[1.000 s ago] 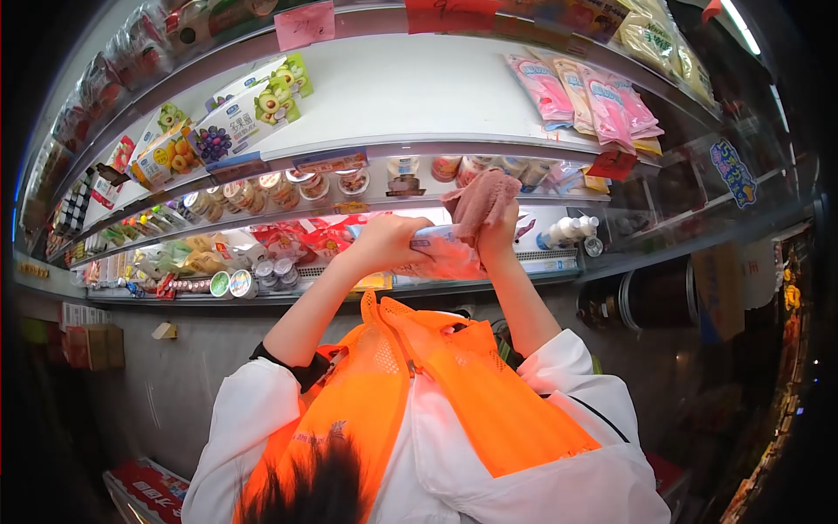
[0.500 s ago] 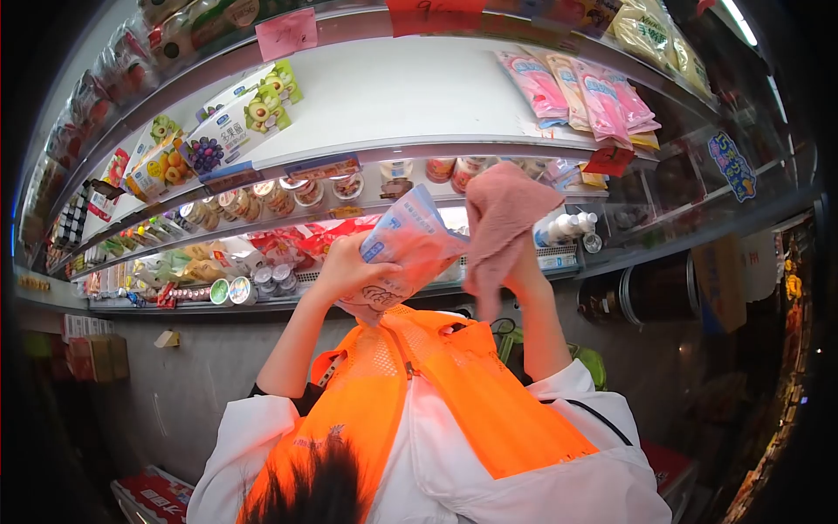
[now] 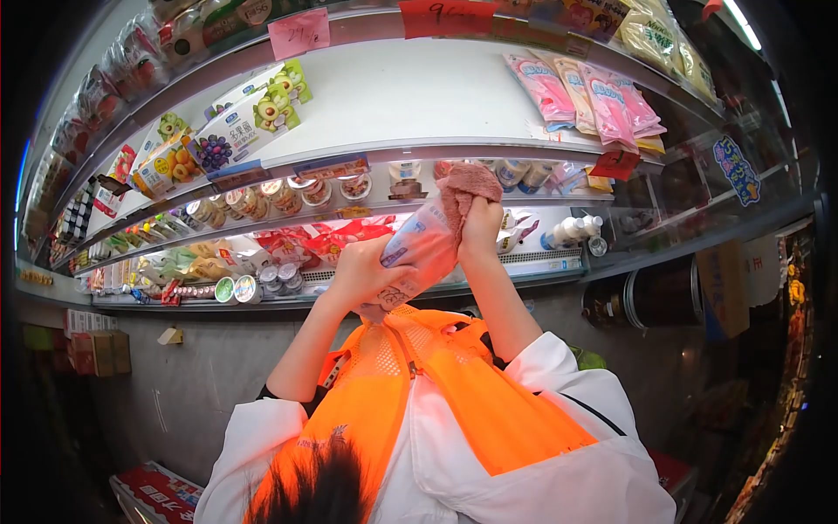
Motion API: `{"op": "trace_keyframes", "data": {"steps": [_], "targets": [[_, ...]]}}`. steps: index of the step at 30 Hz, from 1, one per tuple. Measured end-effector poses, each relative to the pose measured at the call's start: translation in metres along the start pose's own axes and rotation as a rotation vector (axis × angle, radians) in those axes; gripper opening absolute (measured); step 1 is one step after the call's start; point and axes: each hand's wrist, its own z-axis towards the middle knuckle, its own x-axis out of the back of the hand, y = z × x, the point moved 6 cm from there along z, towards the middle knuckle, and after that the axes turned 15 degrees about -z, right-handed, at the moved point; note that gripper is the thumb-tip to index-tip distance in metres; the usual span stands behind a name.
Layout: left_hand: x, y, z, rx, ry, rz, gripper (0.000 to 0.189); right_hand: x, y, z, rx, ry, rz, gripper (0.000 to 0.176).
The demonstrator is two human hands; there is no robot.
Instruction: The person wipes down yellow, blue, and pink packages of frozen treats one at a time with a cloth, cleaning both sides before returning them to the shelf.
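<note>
My left hand (image 3: 361, 269) is closed around the lower left side of a soft plastic pouch (image 3: 425, 251) with pale blue and pink print. The pouch is tilted in front of my chest. At its upper right end, my right hand (image 3: 479, 230) grips a dusty-pink cloth (image 3: 472, 182). The cloth is bunched over that end of the pouch and touches it, hiding the top corner. Some right-hand fingers are hidden behind the cloth.
An open refrigerated shelf unit stands ahead. Its upper shelf (image 3: 393, 113) holds fruit-printed cartons (image 3: 236, 131) on the left and pink pouches (image 3: 602, 105) on the right. Cups (image 3: 284, 196) line the shelf below, above white bottles (image 3: 572, 231). Cardboard boxes (image 3: 99, 351) sit on the floor at left.
My right hand has brought the cloth left onto the pouch's upper end; before, it hung loose to the right of the pouch. My left hand keeps its grip, shifted slightly right.
</note>
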Motion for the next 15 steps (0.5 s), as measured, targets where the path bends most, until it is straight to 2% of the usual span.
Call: {"op": "trace_keyframes", "data": {"steps": [3, 4, 6, 8, 9, 11, 13, 15], "targets": [[0.008, -0.001, 0.003, -0.036, 0.018, -0.011, 0.034, 0.006, 0.003, 0.017, -0.038, 0.093, 0.209, 0.028], [0.011, -0.001, 0.003, -0.056, 0.030, -0.023, 0.033, 0.014, 0.009, 0.023, -0.259, 0.119, 0.319, 0.031], [0.020, -0.025, -0.006, 0.093, 0.123, -0.225, 0.030, 0.039, -0.023, 0.042, -0.211, 0.055, 0.470, 0.034], [0.032, -0.037, -0.015, 0.312, 0.141, -0.378, 0.028, 0.064, -0.048, 0.050, 0.020, 0.036, 0.411, 0.032], [0.038, -0.037, -0.016, 0.321, 0.161, -0.417, 0.028, 0.073, -0.060, 0.042, 0.138, 0.059, 0.327, 0.032], [0.044, -0.039, -0.019, 0.342, 0.202, -0.499, 0.027, 0.072, -0.061, 0.032, 0.437, -0.356, -0.002, 0.032], [0.044, -0.034, -0.017, 0.300, 0.189, -0.531, 0.027, 0.052, -0.067, -0.018, 0.561, -0.265, -0.176, 0.035], [0.043, -0.024, -0.013, 0.277, 0.150, -0.509, 0.026, 0.015, -0.088, -0.048, 0.904, -0.191, -0.747, 0.031]]}}
